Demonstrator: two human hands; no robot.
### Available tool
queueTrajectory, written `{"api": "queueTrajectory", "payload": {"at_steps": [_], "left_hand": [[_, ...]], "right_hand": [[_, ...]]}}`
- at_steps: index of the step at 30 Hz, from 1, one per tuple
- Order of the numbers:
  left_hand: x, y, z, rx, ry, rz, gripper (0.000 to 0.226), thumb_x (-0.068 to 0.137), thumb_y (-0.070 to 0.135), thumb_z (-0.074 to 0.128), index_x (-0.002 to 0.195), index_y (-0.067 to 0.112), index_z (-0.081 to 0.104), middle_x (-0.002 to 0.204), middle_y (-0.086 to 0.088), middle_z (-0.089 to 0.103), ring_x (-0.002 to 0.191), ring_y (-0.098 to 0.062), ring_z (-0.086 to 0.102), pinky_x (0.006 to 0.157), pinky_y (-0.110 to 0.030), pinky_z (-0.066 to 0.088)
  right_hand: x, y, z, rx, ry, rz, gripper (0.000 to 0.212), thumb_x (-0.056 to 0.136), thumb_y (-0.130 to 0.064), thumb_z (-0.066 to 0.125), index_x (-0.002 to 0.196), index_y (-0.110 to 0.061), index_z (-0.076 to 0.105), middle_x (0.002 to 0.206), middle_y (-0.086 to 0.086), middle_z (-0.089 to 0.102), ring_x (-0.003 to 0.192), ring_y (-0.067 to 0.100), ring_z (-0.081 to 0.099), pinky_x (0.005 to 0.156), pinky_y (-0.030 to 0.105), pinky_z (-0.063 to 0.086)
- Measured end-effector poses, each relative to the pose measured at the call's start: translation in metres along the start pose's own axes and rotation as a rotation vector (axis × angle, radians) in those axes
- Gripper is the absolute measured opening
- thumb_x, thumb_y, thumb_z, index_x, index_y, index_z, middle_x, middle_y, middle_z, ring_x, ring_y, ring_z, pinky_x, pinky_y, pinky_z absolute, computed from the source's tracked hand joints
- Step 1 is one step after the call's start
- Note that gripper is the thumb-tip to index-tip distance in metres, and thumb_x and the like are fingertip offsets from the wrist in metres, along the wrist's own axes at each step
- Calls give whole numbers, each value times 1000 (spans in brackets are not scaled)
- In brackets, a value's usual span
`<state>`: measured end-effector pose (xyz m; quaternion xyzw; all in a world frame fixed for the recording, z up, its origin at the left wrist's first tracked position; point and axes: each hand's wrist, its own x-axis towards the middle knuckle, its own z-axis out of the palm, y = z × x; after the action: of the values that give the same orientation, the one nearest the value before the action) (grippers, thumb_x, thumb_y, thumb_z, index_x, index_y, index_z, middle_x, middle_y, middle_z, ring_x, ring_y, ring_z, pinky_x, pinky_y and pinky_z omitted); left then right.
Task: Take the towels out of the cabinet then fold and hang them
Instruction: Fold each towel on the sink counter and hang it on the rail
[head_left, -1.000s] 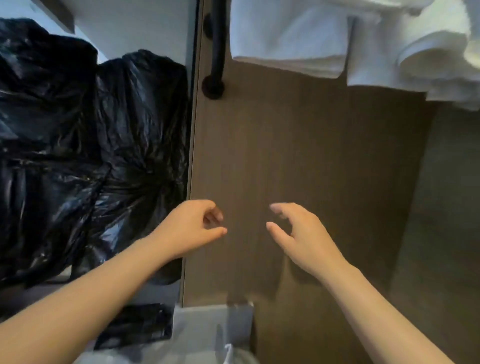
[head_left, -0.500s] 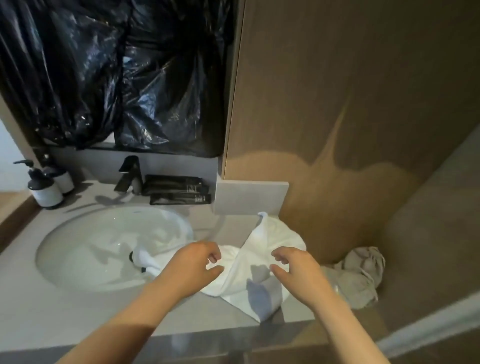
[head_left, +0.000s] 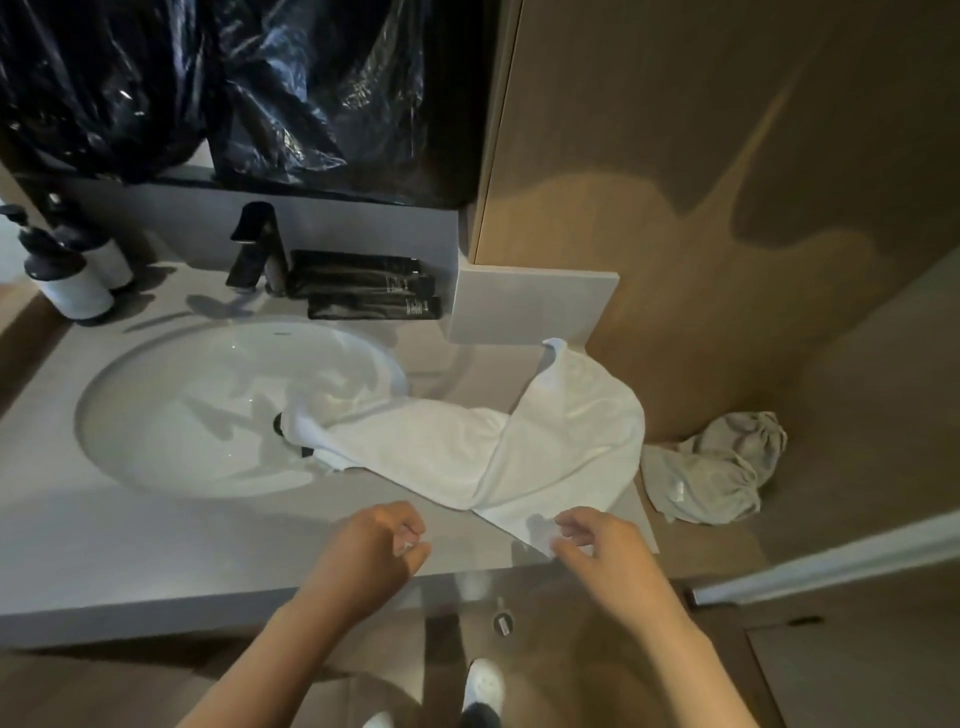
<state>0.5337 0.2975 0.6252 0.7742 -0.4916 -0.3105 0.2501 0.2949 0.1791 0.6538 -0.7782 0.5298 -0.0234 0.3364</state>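
While unfolded, white towel lies across sink and counter

Head view: one end drops into the basin; the rest reaches the counter's right edge. The left hand hovers above the counter, fingers loosely curled, grasping nothing. The right hand sits at the towel's near corner; grip cannot be confirmed.

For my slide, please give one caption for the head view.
Left hand and right hand near a white towel draped from sink onto countertop.
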Motion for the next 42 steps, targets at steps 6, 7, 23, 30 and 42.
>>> {"api": "queueTrajectory", "payload": {"at_steps": [6,7,23,30,42], "left_hand": [[13,3,-6,11,28,-43,7,89,26,66,91,20,65,86,8,65,80,-5,61,77,-24,53],[15,6,-6,15,35,-65,9,89,27,66,92,19,65,88,7,66,82,-5,61,78,-24,53],[30,-5,-5,-58,262,-379,20,88,32,67,106,25,62,106,10,63,90,-5,61,82,-27,55],[33,-50,-42,-64,316,-414,13,87,33,67,98,27,63,100,9,65,83,-6,64,77,-30,56],[47,-118,-101,-94,208,-411,15,88,32,67,99,24,64,98,9,65,85,-5,64,81,-33,55]], "right_hand": [[39,4,-13,67,-12,-27,25,95,-27,59,120,-26,62,110,-11,64,102,5,59,85,18,44],[47,5,-16,76,-26,-46,24,95,-27,58,119,-27,62,109,-12,64,101,3,59,85,18,44],[151,-28,-12,41,-203,-324,18,92,-25,64,109,-23,67,102,-9,68,95,7,63,83,17,48],[163,-93,34,-61,-246,-500,25,92,-31,62,115,-22,67,106,-9,67,97,7,62,84,20,47],[155,-165,132,-272,-266,-601,31,89,-32,62,118,-25,68,109,-2,52,106,18,50,93,26,38]]}}
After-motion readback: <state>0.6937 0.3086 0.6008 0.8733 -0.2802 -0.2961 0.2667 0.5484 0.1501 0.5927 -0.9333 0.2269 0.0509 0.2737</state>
